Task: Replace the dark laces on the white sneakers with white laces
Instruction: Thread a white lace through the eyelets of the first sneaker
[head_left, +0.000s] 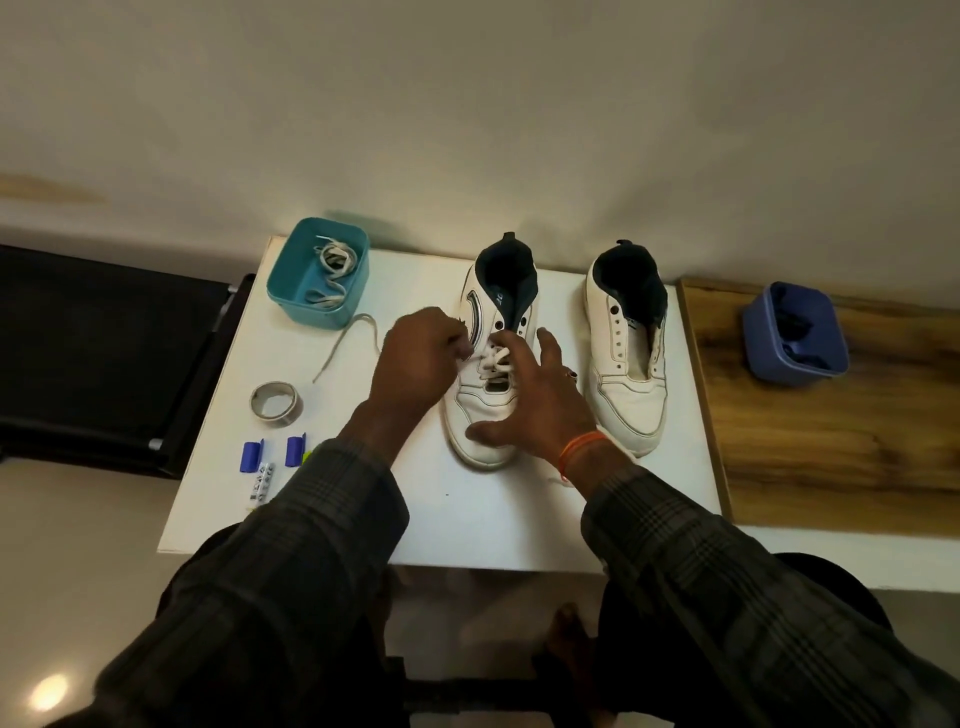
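Surface: white table (322, 499) set against a pale wall, with a wooden shelf (831, 441) touching its right edge.
Left sneaker (488, 364): white, toe toward the person, standing mid-table; a white lace (493, 361) crosses its lower eyelets, the upper eyelets bare.
Right sneaker (628, 358): white, just beside the first on its right, with no lace in its eyelets.
Left hand (421, 358): fingers curled, pinching the white lace at the left side of the laced sneaker.
Right hand (530, 405): fingers spread, resting over the toe and right side of the same sneaker, thumb on the toe cap; an orange thread circles the wrist.
Teal tub (291, 296): at the table's far left corner, holding more white laces.
Loose lace end (343, 348): trailing over the table in front of the tub.
Tape roll (275, 402): near the left edge, with two blue clips (249, 457) closer to the person.
Blue tub (826, 348): on the wooden shelf, well apart from the sneakers, with dark laces (789, 322) inside.
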